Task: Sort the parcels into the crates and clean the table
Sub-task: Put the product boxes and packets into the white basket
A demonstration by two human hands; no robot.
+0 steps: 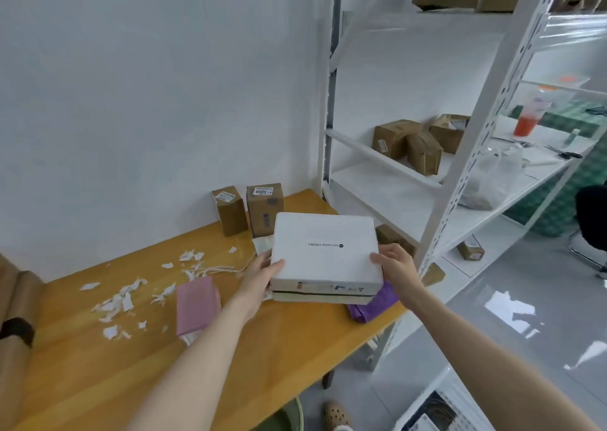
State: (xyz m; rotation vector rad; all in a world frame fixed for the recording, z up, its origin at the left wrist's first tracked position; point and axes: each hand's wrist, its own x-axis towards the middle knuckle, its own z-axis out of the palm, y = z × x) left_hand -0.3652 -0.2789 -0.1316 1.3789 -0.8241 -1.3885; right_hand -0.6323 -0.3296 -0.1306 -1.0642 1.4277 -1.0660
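Torn paper scraps (121,302) littered the wooden table (295,342) at 9 o'clock from the white box (325,250), and a pink packet (197,302) lay at 8 o'clock. Two brown parcels (265,209) stood upright at 11 o'clock by the wall. The left hand (259,276) gripped the box's left edge with its thumb on the lid. The right hand (394,266) clasped the right edge, over the table's right end. A purple bag (374,305) lay partly beneath the box at 5 o'clock, and white shelving (460,184) rose at 2 o'clock.

White rack (460,181), red drink cup (527,123)
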